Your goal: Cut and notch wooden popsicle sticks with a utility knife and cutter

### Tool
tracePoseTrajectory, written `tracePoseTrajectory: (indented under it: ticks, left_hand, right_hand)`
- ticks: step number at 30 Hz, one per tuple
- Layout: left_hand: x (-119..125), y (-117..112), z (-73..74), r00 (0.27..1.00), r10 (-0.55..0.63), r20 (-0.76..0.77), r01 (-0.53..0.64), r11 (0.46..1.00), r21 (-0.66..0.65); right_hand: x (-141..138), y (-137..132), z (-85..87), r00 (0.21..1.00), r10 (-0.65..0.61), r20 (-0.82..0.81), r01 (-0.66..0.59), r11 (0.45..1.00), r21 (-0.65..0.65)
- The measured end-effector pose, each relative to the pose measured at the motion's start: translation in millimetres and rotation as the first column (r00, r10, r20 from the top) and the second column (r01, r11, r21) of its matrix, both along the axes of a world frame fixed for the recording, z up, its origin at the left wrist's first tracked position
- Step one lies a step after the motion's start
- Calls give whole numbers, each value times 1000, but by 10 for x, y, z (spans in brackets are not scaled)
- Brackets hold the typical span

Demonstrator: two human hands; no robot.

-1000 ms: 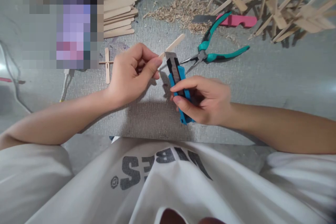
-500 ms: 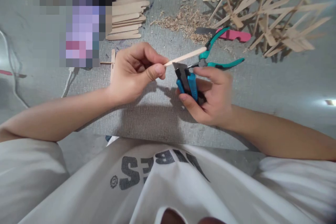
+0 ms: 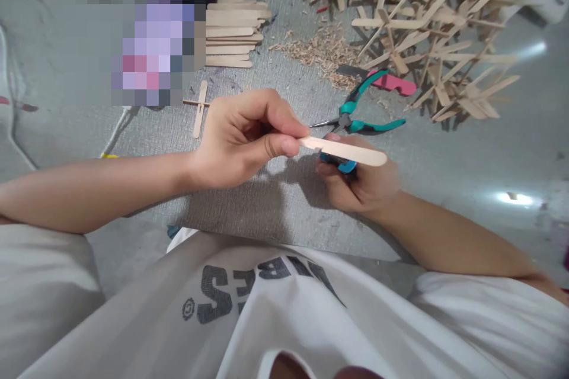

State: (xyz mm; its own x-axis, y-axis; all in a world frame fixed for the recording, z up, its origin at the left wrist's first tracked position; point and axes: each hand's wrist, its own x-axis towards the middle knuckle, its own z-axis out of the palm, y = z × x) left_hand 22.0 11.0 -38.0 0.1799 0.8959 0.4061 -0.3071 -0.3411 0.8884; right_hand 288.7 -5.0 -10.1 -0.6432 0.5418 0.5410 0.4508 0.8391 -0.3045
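Observation:
My left hand (image 3: 242, 136) pinches one end of a flat wooden craft stick (image 3: 344, 151) between thumb and forefinger; the stick points right and lies level. Just under and behind it, my right hand (image 3: 362, 183) is closed around a blue utility knife (image 3: 340, 164), of which only a bit of blue shows below the stick. Both hands hover over a grey textured mat (image 3: 249, 201).
Teal-handled pliers (image 3: 355, 121) and a pink cutter (image 3: 391, 83) lie beyond my hands. A stack of craft sticks (image 3: 233, 35), wood shavings (image 3: 322, 50), a small stick cross (image 3: 200, 106) and a big heap of joined sticks (image 3: 435, 29) lie further back. A white cable (image 3: 115, 130) runs at left.
My left hand has turned the stick from pointing up-right to lying level and nearer to me. The right hand has tipped the knife down under the stick, so most of it is now hidden.

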Motion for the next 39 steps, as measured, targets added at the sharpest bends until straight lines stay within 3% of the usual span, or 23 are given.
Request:
tracePoseTrajectory:
  ticks: [2,6,7,12,17,19,22,27,32,39]
  left_hand:
    - [1,5,-17,1000,0,23,-1,1000,16]
    - [9,61,10,987,-119,111,81,950,301]
    - [10,62,39,986,-126,108,85,943,323]
    - [8,-10,183,995,-13,-94,14,1000,7]
    - [18,-1,141,995,5,-103,-18,993,-119]
    - [24,22,120,997,1,-73,-8,995,-102]
    - [29,28,141,996,-81,25,79,994,73]
    - [30,-39,224,997,-33,63,18,972,235]
    - [45,-75,213,998,-13,65,-3,971,239]
    - [55,-93,201,1000,-16,8,14,990,138]
  right_hand:
    - [6,4,5,1000,6,-1,-6,1000,-13]
    - [10,14,-38,999,9,-44,-11,1000,-27]
    - [12,16,-60,998,9,-66,-11,1000,-29]
    - [59,6,-162,997,-9,-72,4,998,-56]
    - [106,-28,-198,998,-42,-42,39,997,-73]
    - [92,-33,-204,997,-57,-50,53,995,-84]
    - [41,-20,-206,994,-19,-105,10,997,-80]
    - [-12,6,-175,987,62,-148,-70,996,-49]
    - [8,-16,-126,997,53,-56,-57,997,-55]
    - [-14,-50,-101,994,77,-74,-84,992,-93]
